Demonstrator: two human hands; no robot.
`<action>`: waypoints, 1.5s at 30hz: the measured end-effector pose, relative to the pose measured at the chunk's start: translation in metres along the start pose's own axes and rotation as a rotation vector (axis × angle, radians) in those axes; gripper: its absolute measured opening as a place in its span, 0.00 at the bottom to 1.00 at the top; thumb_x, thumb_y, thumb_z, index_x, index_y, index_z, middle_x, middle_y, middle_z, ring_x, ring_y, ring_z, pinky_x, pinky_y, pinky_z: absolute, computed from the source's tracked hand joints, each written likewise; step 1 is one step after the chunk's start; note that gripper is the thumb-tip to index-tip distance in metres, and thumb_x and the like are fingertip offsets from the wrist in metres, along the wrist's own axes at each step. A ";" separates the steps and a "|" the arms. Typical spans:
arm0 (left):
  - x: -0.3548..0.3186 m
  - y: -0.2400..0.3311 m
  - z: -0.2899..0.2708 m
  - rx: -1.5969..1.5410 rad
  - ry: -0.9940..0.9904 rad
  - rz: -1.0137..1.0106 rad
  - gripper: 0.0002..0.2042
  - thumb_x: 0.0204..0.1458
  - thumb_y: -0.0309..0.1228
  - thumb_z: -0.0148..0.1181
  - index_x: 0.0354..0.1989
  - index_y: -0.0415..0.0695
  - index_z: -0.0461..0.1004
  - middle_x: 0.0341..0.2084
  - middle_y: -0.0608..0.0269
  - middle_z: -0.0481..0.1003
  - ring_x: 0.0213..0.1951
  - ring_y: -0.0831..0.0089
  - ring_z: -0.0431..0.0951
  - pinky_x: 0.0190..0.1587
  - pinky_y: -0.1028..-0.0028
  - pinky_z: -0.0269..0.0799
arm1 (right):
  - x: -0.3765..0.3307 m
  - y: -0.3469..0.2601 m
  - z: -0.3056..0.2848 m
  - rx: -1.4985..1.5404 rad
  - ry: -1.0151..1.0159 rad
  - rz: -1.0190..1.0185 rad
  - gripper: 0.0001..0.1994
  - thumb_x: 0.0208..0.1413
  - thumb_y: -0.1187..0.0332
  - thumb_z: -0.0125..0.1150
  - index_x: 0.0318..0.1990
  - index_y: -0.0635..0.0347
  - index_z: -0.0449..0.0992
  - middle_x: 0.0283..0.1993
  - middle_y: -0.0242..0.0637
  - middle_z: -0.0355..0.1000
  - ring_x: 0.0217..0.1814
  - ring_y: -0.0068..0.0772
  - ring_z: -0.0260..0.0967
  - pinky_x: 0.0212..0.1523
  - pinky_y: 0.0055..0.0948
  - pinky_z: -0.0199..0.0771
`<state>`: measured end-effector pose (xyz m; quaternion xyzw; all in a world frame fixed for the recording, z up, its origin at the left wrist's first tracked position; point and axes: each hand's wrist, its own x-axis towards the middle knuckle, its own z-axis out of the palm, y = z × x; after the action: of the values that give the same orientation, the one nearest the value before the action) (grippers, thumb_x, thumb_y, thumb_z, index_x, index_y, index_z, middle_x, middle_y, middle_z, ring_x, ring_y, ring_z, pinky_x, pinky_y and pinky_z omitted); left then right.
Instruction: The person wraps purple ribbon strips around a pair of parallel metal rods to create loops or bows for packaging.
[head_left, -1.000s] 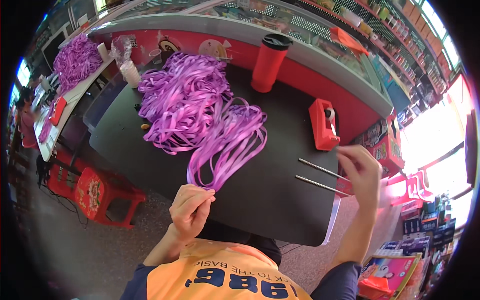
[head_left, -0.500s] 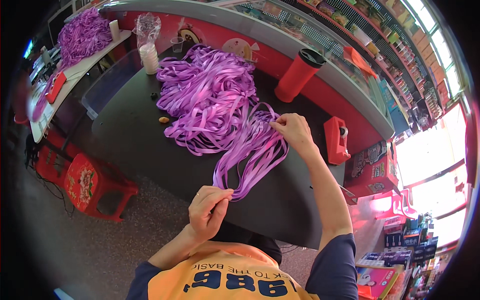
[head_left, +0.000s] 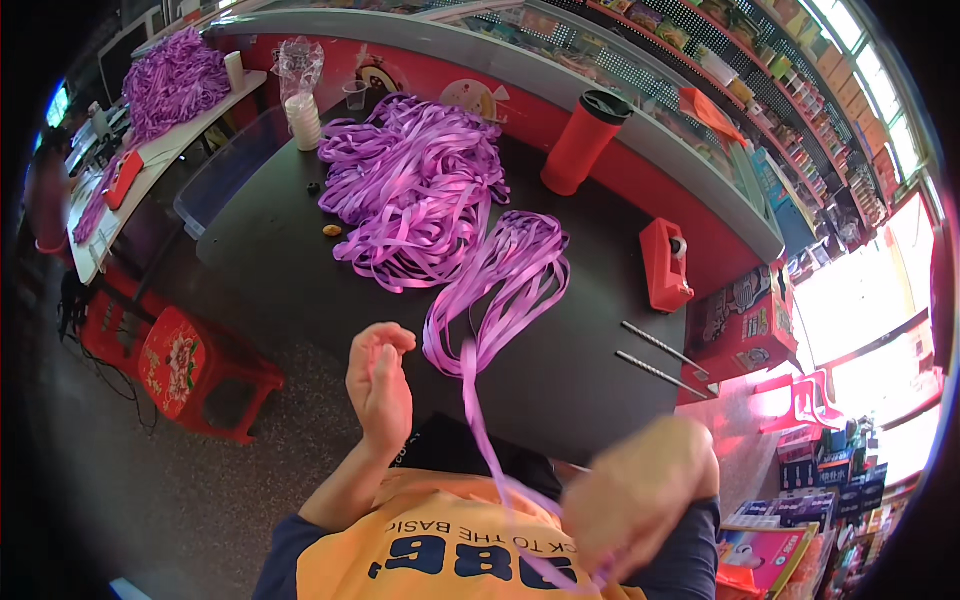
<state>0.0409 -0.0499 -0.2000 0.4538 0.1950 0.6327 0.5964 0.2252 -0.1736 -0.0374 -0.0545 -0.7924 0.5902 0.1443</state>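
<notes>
A tangled heap of purple ribbon [head_left: 400, 170] lies on the dark table. A smaller looped bundle of the same ribbon [head_left: 520, 270] spreads from its near right side. From that bundle one ribbon strand [head_left: 478, 425] runs down over the table's near edge and across my shirt. It leads to my right hand [head_left: 640, 495], which is low at the right, blurred by motion, and appears closed on the strand. My left hand [head_left: 382, 375] is raised left of the bundle, apart from it, open and holding nothing, fingers slightly curved.
A red tumbler [head_left: 582, 145] and a red tape dispenser [head_left: 666, 265] stand on the right side. Two patterned rods [head_left: 660, 373] lie at the right edge. Stacked cups [head_left: 302, 122] stand far left. A red stool [head_left: 205, 370] is at the left; a glass counter [head_left: 520, 50] lies behind.
My right hand has moved from the bundle's far end down toward my body, drawing out a strand. My left hand has let go of the ribbon and risen left. The two rods are now uncovered.
</notes>
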 end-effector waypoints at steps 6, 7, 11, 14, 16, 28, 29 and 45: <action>0.006 0.004 0.016 -0.019 -0.104 -0.146 0.09 0.59 0.27 0.49 0.45 0.37 0.69 0.37 0.63 0.71 0.40 0.79 0.69 0.47 0.77 0.63 | -0.071 -0.082 0.106 -0.060 0.292 0.054 0.13 0.61 0.65 0.48 0.33 0.68 0.71 0.29 0.41 0.72 0.32 0.43 0.71 0.34 0.34 0.71; 0.006 0.006 0.019 0.076 -0.138 -0.120 0.08 0.59 0.27 0.49 0.43 0.38 0.70 0.36 0.64 0.70 0.39 0.79 0.68 0.46 0.78 0.62 | -0.111 -0.069 0.149 -0.164 0.608 0.107 0.12 0.59 0.66 0.51 0.31 0.68 0.72 0.29 0.40 0.73 0.30 0.40 0.72 0.33 0.32 0.72; -0.005 0.029 0.056 0.300 -0.356 -0.062 0.06 0.55 0.22 0.51 0.39 0.35 0.71 0.36 0.63 0.71 0.40 0.76 0.69 0.47 0.78 0.62 | -0.179 -0.083 0.176 -0.203 1.256 1.024 0.10 0.52 0.67 0.61 0.28 0.66 0.76 0.24 0.35 0.74 0.24 0.27 0.71 0.28 0.25 0.72; -0.008 0.041 0.109 0.433 -0.730 0.067 0.06 0.52 0.21 0.54 0.37 0.35 0.72 0.35 0.60 0.71 0.39 0.71 0.71 0.45 0.77 0.65 | -0.236 -0.054 0.199 -0.154 1.615 1.333 0.09 0.51 0.67 0.62 0.28 0.65 0.75 0.23 0.31 0.72 0.23 0.19 0.67 0.25 0.22 0.67; -0.008 0.049 0.149 0.529 -1.064 0.117 0.06 0.50 0.22 0.57 0.36 0.37 0.73 0.34 0.57 0.72 0.38 0.65 0.73 0.41 0.75 0.68 | -0.276 -0.018 0.206 -0.185 1.955 1.189 0.11 0.51 0.65 0.64 0.30 0.66 0.77 0.23 0.29 0.72 0.22 0.18 0.66 0.24 0.22 0.66; -0.017 -0.051 0.308 0.692 -1.353 0.024 0.08 0.52 0.27 0.57 0.35 0.35 0.75 0.28 0.56 0.75 0.30 0.69 0.76 0.34 0.73 0.69 | -0.327 0.090 0.162 0.068 2.244 0.223 0.09 0.57 0.73 0.58 0.43 0.67 0.74 0.35 0.38 0.76 0.35 0.27 0.75 0.36 0.21 0.76; -0.019 -0.063 0.314 0.695 -1.362 0.050 0.09 0.52 0.28 0.56 0.36 0.34 0.75 0.29 0.56 0.75 0.29 0.69 0.76 0.35 0.73 0.70 | -0.325 0.096 0.160 0.101 2.239 0.174 0.10 0.56 0.73 0.59 0.43 0.67 0.74 0.35 0.39 0.76 0.35 0.27 0.75 0.36 0.21 0.76; -0.059 -0.154 0.348 0.868 -1.356 0.204 0.08 0.45 0.32 0.60 0.27 0.38 0.78 0.31 0.54 0.77 0.38 0.57 0.75 0.45 0.64 0.69 | -0.271 0.147 0.135 0.068 2.500 -0.237 0.08 0.52 0.74 0.64 0.38 0.68 0.76 0.33 0.40 0.77 0.35 0.26 0.75 0.39 0.22 0.74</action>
<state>0.4035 -0.1749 -0.1639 0.9450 -0.0231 0.1394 0.2950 0.4316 -0.3233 -0.2573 -0.5004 -0.0985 0.1388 0.8489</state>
